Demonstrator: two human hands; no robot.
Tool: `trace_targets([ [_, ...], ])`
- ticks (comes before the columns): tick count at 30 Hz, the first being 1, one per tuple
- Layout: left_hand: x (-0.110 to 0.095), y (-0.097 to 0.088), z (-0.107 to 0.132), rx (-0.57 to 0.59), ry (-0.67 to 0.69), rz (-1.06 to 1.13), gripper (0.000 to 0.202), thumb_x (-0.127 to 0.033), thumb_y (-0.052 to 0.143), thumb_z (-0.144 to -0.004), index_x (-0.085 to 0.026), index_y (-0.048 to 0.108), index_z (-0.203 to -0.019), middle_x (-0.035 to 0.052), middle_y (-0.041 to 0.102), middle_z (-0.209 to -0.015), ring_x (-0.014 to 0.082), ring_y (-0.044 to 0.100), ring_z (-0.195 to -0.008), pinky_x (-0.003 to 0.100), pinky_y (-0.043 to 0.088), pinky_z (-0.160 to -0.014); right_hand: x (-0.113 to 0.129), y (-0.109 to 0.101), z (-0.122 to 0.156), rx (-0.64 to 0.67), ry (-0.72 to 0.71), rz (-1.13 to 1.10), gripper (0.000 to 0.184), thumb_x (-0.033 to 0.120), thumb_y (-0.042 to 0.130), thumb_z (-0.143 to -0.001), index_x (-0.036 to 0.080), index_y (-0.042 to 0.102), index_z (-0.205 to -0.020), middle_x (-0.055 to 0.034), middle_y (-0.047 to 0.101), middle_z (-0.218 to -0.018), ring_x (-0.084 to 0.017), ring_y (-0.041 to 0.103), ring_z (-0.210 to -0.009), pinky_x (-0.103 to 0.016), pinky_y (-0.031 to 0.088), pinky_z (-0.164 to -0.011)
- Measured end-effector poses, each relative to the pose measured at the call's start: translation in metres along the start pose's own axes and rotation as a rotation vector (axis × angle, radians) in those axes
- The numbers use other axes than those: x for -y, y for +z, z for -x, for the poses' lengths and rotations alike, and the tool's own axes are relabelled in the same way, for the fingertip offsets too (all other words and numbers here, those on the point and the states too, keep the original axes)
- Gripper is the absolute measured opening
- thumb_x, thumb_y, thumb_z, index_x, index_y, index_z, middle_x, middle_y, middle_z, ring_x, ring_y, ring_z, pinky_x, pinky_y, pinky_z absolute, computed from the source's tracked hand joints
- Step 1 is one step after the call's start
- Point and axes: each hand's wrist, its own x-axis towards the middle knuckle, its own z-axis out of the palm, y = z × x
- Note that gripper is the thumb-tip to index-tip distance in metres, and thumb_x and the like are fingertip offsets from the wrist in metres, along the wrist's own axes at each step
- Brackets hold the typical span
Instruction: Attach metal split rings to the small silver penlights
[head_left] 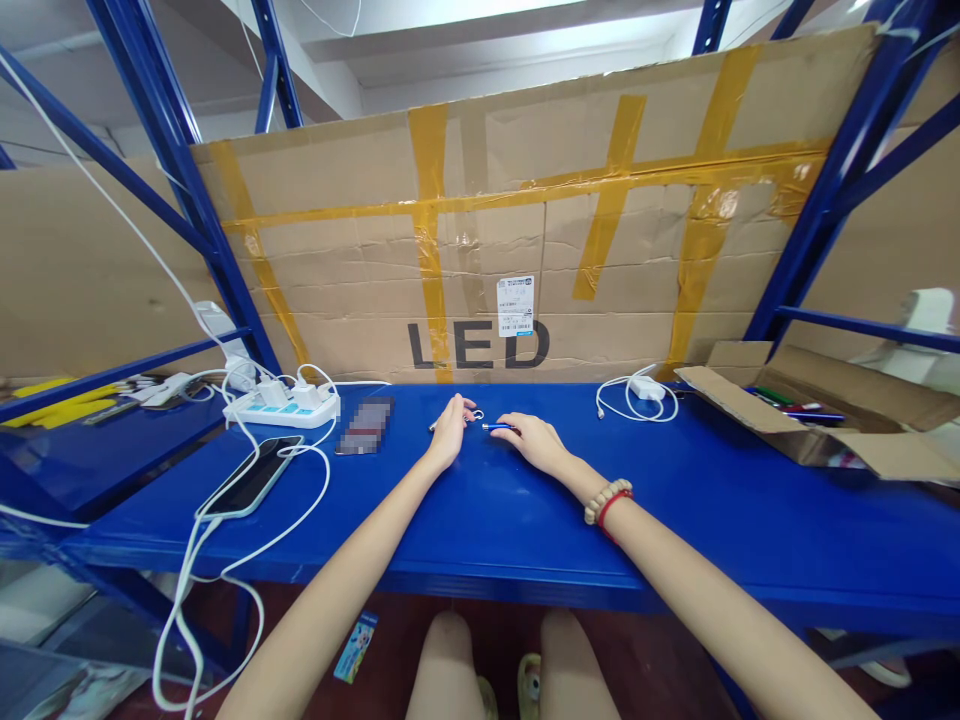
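Observation:
Both my arms reach out over a blue shelf surface. My left hand rests near the back of it, fingers curled around a thin pen-like part whose silvery tip pokes out on both sides. My right hand lies a little to the right, fingers closed on a small blue pen barrel that points left toward the other hand. A bead bracelet and a red cord circle my right wrist. The two pieces are close together but apart.
A taped cardboard sheet marked LED stands behind. A white power strip, a phone on a cable and a blurred card lie left. A white charger and an open cardboard box of pens sit right.

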Motion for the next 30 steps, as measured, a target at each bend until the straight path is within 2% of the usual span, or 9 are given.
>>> trace_targets([
  [14,0.0051,-0.0008,-0.0026,0.024,0.009,0.027,0.047,-0.049,0.023,-0.091,-0.018,0.056,-0.083,0.0023,0.055,-0.070,0.0126,0.048,-0.065,0.022,0.036,-0.057,0.0051,-0.0023,0.0018,0.012,0.024,0.014,0.037,0.052,0.040,-0.088,0.022,0.062,-0.086,-0.0006,0.065,-0.085,-0.014,0.057,-0.076,-0.024,0.034,-0.060],
  [30,0.0041,0.0011,-0.0016,0.006,0.024,0.010,0.047,-0.049,0.022,-0.090,-0.018,0.056,-0.082,0.0025,0.055,-0.069,0.0129,0.049,-0.065,0.023,0.037,-0.058,0.0056,-0.0024,0.0019,0.014,0.020,0.017,0.034,0.052,0.047,-0.085,0.024,0.065,-0.088,-0.0005,0.065,-0.087,-0.014,0.058,-0.078,-0.023,0.035,-0.062],
])
